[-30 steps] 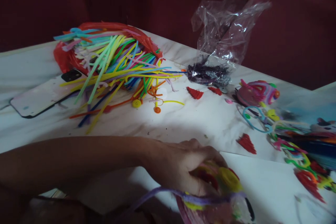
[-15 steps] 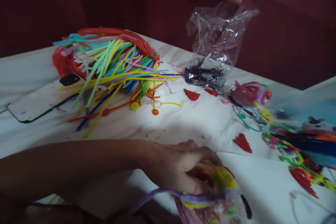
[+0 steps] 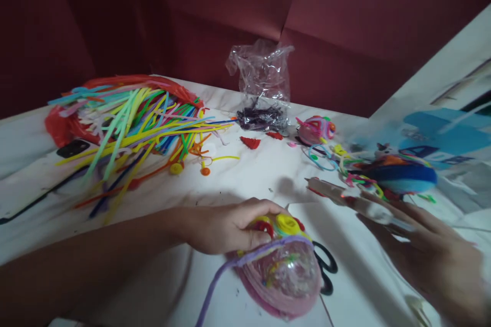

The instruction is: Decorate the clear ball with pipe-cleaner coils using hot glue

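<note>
My left hand (image 3: 238,227) grips a clear round craft ball (image 3: 287,271) at its upper left, thumb in front and fingers behind. Pink pipe cleaner edges the ball, and yellow and red coiled pieces sit on its top. A purple pipe cleaner (image 3: 245,260) runs across it, with a loose tail hanging toward the lower left. On the right, my right hand (image 3: 425,250), blurred, is wrapped around a pale glue gun (image 3: 345,194) whose nozzle points left, above and apart from the ball. Black scissors handles (image 3: 326,265) stick out beside the ball; their blades are hidden.
A red bag (image 3: 57,125) spills many coloured pipe cleaners (image 3: 141,133) at left, partly over a phone (image 3: 34,179). A clear bag (image 3: 264,82) holds dark strands. Red triangular pieces (image 3: 250,142), a pink decorated ball (image 3: 314,130) and a blue ball (image 3: 402,176) lie behind.
My right hand has come into view holding the glue gun. The view has swung right, and more of the ball in my left hand now shows.
</note>
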### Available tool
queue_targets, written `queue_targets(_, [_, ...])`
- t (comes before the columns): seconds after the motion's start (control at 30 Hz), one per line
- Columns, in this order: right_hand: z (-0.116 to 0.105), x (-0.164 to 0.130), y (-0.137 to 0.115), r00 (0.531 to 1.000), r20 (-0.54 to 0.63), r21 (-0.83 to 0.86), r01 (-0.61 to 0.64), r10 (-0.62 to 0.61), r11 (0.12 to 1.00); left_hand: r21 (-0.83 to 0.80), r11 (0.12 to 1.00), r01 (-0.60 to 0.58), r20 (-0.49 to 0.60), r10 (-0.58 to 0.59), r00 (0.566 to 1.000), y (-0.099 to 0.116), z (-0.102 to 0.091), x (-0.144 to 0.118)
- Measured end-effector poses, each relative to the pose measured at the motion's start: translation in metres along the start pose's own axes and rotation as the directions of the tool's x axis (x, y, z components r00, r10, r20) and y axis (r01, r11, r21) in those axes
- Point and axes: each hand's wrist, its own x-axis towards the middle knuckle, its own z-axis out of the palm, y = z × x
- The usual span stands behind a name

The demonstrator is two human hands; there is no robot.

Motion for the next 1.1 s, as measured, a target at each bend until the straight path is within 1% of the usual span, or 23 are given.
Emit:
queue_targets(0.03, [0.005, -0.001, -0.003, 0.999, -0.027, -0.034, 0.043, -0.044, 0.998, -0.021, 1.000, -0.009, -0.003, 0.009, 1.000, -0.001, 0.002, -0.001])
queue_targets(0.13, [0.018, -0.005, -0.013, 0.992, 0.029, -0.054, 0.127, -0.125, 0.990, -0.089, 0.994, -0.061, 0.002, 0.061, 0.998, -0.005, 0.007, -0.002])
queue_targets(0.23, [0.024, -0.012, -0.024, 0.986, 0.094, -0.034, 0.140, -0.136, 0.990, -0.155, 0.982, -0.107, 0.005, 0.109, 0.994, -0.006, 0.013, -0.004])
queue_targets(0.33, [0.028, -0.020, -0.032, 0.981, 0.152, 0.025, 0.119, -0.121, 0.993, -0.191, 0.975, -0.110, 0.005, 0.113, 0.994, -0.006, 0.017, -0.004])
queue_targets(0.43, [0.028, -0.025, -0.032, 0.972, 0.211, 0.130, 0.072, -0.098, 0.989, -0.189, 0.973, -0.130, -0.012, 0.130, 0.991, -0.006, 0.021, -0.004])
queue_targets(0.5, [0.021, -0.023, -0.031, 0.966, 0.248, 0.233, 0.020, -0.080, 0.972, -0.187, 0.972, -0.143, -0.035, 0.138, 0.990, -0.006, 0.023, -0.003])
queue_targets(0.57, [0.007, -0.015, -0.032, 0.960, 0.274, 0.367, -0.048, -0.059, 0.929, -0.190, 0.971, -0.146, -0.057, 0.138, 0.989, -0.006, 0.026, -0.003])
queue_targets(0.63, [-0.010, -0.003, -0.040, 0.956, 0.291, 0.525, -0.130, -0.034, 0.841, -0.187, 0.971, -0.148, -0.072, 0.137, 0.988, -0.005, 0.029, -0.003])
queue_targets(0.7, [-0.027, 0.011, -0.055, 0.935, 0.349, 0.680, -0.208, -0.061, 0.703, -0.170, 0.972, -0.160, -0.093, 0.146, 0.985, -0.004, 0.032, -0.004])
queue_targets(0.77, [-0.040, 0.022, -0.073, 0.890, 0.431, 0.792, -0.294, -0.150, 0.536, -0.151, 0.974, -0.170, -0.126, 0.152, 0.980, -0.003, 0.035, -0.004])
queue_targets(0.83, [-0.046, 0.030, -0.088, 0.849, 0.468, 0.854, -0.364, -0.246, 0.371, -0.140, 0.974, -0.178, -0.164, 0.154, 0.974, -0.003, 0.038, -0.002])
queue_targets(0.9, [-0.048, 0.034, -0.098, 0.813, 0.482, 0.874, -0.420, -0.328, 0.243, -0.146, 0.972, -0.184, -0.200, 0.153, 0.968, -0.004, 0.040, 0.000])
queue_targets(1.0, [-0.046, 0.036, -0.102, 0.779, 0.494, 0.864, -0.488, -0.386, 0.122, -0.164, 0.970, -0.178, -0.240, 0.136, 0.961, -0.006, 0.043, 0.003])
queue_targets(1.1, [-0.043, 0.036, -0.100, 0.764, 0.503, 0.848, -0.526, -0.405, 0.060, -0.177, 0.971, -0.159, -0.277, 0.106, 0.955, -0.007, 0.045, 0.003])
